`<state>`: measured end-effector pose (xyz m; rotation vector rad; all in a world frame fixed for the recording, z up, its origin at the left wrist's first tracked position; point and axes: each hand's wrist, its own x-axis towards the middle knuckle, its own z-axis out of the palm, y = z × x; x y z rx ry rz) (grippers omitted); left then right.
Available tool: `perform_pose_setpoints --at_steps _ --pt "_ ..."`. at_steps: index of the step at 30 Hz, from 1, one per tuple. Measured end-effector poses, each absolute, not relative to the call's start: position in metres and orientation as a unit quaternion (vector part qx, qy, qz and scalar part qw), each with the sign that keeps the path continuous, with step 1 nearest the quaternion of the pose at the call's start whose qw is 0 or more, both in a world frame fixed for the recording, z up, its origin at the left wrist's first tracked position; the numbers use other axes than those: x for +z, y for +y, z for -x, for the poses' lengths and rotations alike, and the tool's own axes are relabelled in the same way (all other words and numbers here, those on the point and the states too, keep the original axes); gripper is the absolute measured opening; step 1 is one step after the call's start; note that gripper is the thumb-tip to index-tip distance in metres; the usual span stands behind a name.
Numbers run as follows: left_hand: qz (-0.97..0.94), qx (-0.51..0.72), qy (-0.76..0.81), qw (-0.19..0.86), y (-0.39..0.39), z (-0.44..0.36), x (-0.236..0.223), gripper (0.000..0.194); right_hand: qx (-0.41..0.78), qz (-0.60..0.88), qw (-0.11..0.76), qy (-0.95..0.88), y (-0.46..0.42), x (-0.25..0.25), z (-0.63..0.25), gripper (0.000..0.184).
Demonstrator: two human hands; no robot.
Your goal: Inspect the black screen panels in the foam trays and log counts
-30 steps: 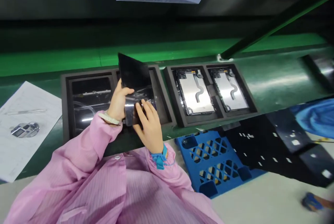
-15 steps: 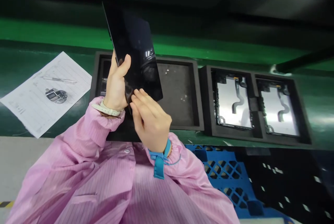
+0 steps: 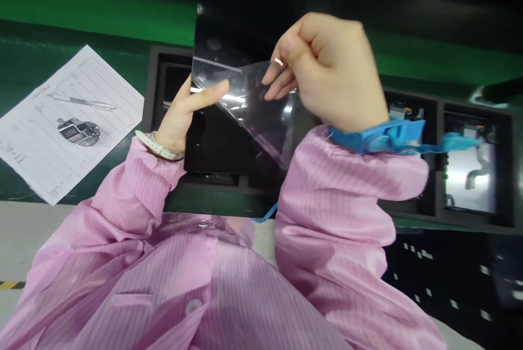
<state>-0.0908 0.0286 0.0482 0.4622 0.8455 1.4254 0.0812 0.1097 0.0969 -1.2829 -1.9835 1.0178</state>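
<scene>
The left hand (image 3: 180, 113) is gripping the left edge of a black panel (image 3: 223, 148), its thumb lying across the glossy front; the other fingers are passing out of sight behind. The panel is being held up over the left tray (image 3: 153, 86), hiding most of it. The right hand (image 3: 333, 67) is bending in from the right, its thumb and forefinger pinching a clear film (image 3: 261, 113), while its other fingers are curling beneath. The film is standing away from the lower part of the panel in a slanting fold, one corner hanging near the right sleeve (image 3: 339, 197). How far up it is clinging cannot be told.

A white strap (image 3: 159, 148) is circling the left wrist, and a blue band (image 3: 368, 136) is wrapping the right one. On the green table (image 3: 24, 59), to the left, a printed sheet (image 3: 110, 129) is lying askew, with a pen (image 3: 81, 102) and a small gauge (image 3: 77, 132) resting on it. To the right, another tray (image 3: 439, 181) is sitting partly behind the right arm, a silver-backed screen (image 3: 469, 176) lying in its right compartment. A blue cord (image 3: 266, 214) is showing near the table's front edge.
</scene>
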Motion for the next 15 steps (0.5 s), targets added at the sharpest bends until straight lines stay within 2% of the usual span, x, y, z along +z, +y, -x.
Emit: perform_pose_setpoints --at_steps 3,6,8,10,11,12,15 --pt "-0.226 0.612 0.355 0.669 0.027 0.091 0.046 0.016 0.317 0.433 0.342 -0.772 0.105 0.105 -0.084 0.026" --pt "-0.211 0.622 0.356 0.665 0.026 0.092 0.047 0.022 0.265 0.407 0.407 -0.774 0.085 0.099 -0.103 0.050" --pt "-0.190 0.616 0.357 0.675 0.026 0.093 0.049 0.027 0.264 0.401 0.366 -0.797 0.073 0.088 -0.124 0.066" --pt "-0.173 0.607 0.349 0.693 0.026 0.095 0.049 0.028 0.304 0.361 0.273 -0.838 0.063 0.076 -0.146 0.093" --pt "-0.167 0.604 0.344 0.699 0.026 0.096 0.049 0.028 0.325 0.348 0.243 -0.845 0.059 0.072 -0.153 0.095" --pt "-0.164 0.603 0.340 0.703 0.026 0.097 0.049 0.027 0.335 0.345 0.228 -0.846 0.055 0.071 -0.158 0.085" --pt "-0.167 0.592 0.345 0.709 0.025 0.101 0.047 0.027 0.261 0.410 0.263 -0.833 0.046 0.081 -0.154 0.018"
